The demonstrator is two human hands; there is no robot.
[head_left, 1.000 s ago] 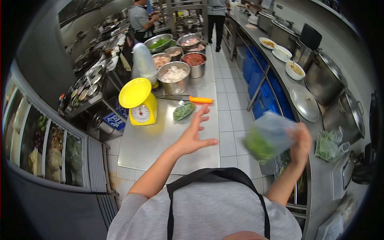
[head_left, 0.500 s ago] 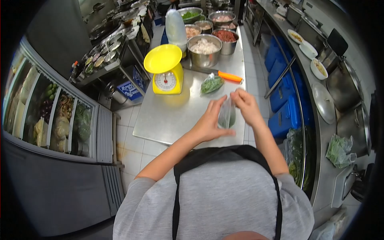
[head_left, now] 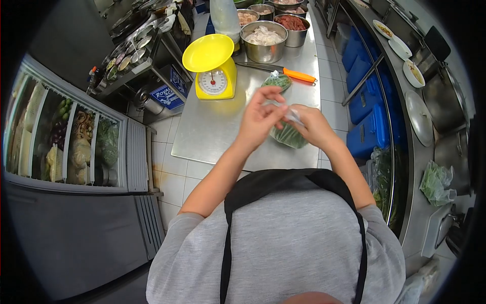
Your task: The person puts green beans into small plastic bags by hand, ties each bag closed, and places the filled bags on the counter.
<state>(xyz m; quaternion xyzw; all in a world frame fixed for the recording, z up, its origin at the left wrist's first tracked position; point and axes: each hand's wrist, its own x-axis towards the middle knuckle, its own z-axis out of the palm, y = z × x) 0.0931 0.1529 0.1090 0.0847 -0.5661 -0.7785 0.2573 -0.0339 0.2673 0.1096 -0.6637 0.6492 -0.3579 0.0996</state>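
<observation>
A clear plastic bag of leafy greens (head_left: pixel 289 137) hangs below my hands at the near right part of the steel table. My right hand (head_left: pixel 315 124) is closed around its gathered neck. At the bag's top end, my left hand (head_left: pixel 259 119) has its thumb and a fingertip pinched together, with the other fingers curled and apart; the exact contact is slightly blurred. Just beyond my hands lies a second, smaller bag of greens (head_left: pixel 277 81), its top bunched. Behind that bag rests a knife with an orange handle (head_left: pixel 299 76).
The steel table (head_left: pixel 202 137) holds a yellow dial scale (head_left: pixel 216 83), a pot of pale meat (head_left: pixel 263 49) and a pot of red meat (head_left: pixel 292 36). A glass-fronted fridge (head_left: pixel 76 137) stands left. Blue bins (head_left: pixel 367 129) sit under the right counter (head_left: pixel 409 167).
The open bag's mouth is now gathered into a neck in my right hand. My left hand has gone from spread around the bag to fingers drawn in at its top. The view has shifted.
</observation>
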